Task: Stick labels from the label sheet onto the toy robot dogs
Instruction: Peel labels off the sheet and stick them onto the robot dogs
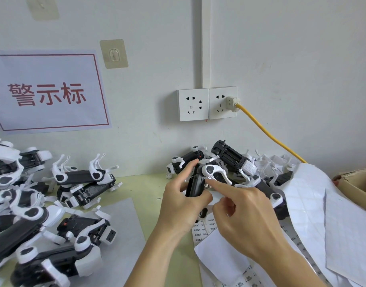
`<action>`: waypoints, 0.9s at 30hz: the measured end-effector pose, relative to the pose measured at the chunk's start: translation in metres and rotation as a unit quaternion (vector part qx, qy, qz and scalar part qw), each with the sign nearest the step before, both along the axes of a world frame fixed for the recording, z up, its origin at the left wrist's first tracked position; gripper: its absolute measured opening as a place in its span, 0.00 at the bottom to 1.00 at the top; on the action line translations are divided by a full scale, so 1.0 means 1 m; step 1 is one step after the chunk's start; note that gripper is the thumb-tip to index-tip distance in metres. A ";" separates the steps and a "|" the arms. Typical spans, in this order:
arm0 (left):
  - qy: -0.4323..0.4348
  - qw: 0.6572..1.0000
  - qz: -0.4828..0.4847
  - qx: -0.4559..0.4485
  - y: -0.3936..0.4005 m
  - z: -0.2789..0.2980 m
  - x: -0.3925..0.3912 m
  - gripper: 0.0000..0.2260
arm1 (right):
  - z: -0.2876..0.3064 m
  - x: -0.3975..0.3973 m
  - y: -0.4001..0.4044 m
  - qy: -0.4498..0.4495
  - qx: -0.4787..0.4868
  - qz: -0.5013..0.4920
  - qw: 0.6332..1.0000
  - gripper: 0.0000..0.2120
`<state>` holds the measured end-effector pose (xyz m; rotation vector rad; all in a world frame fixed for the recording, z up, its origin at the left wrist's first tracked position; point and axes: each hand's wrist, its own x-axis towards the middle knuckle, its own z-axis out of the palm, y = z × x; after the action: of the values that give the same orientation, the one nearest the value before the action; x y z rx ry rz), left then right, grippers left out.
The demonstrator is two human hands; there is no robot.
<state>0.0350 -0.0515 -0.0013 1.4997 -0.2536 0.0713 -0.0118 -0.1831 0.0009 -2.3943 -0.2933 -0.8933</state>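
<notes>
My left hand [183, 200] grips a black-and-white toy robot dog [202, 179] and holds it above the table's middle. My right hand [240, 212] reaches in from the right, and its index fingertip presses on the dog's body just under a white leg. Whether a label sits under that fingertip is hidden. Below my hands lies a label sheet [201, 228] with small printed labels, partly covered by my hands. Several more toy dogs lie piled at the left [53, 224] and behind my hands at the right [231, 158].
Used white backing sheets [314, 204] are heaped at the right, next to a cardboard box [356, 183]. On the wall are a double socket [207, 103] with a yellow cable [269, 133] and a sign with red characters [47, 92]. The table [149, 183] is pale green.
</notes>
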 end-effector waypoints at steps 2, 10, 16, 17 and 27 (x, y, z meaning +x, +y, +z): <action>-0.002 1.000 -0.002 0.008 -0.001 -0.001 0.000 0.33 | 0.000 0.000 -0.001 0.012 -0.006 -0.003 1.000 0.25; 0.003 0.999 0.035 0.002 0.003 -0.001 0.002 0.31 | 0.004 -0.004 0.002 0.008 -0.001 0.013 1.000 0.23; -0.004 1.000 0.023 -0.004 0.002 0.002 0.000 0.30 | 0.001 -0.002 0.004 0.042 -0.008 0.012 0.999 0.26; -0.004 1.000 0.019 -0.006 0.003 0.002 0.000 0.30 | 0.001 -0.002 0.004 0.048 -0.010 0.007 0.999 0.27; 0.005 0.999 0.025 -0.031 0.002 0.000 0.002 0.29 | -0.001 -0.001 0.002 0.063 -0.029 -0.005 0.998 0.31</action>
<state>0.0369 -0.0491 -0.0008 1.4434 -0.2042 0.1104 -0.0123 -0.1815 0.0000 -2.4949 -0.2621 -0.7429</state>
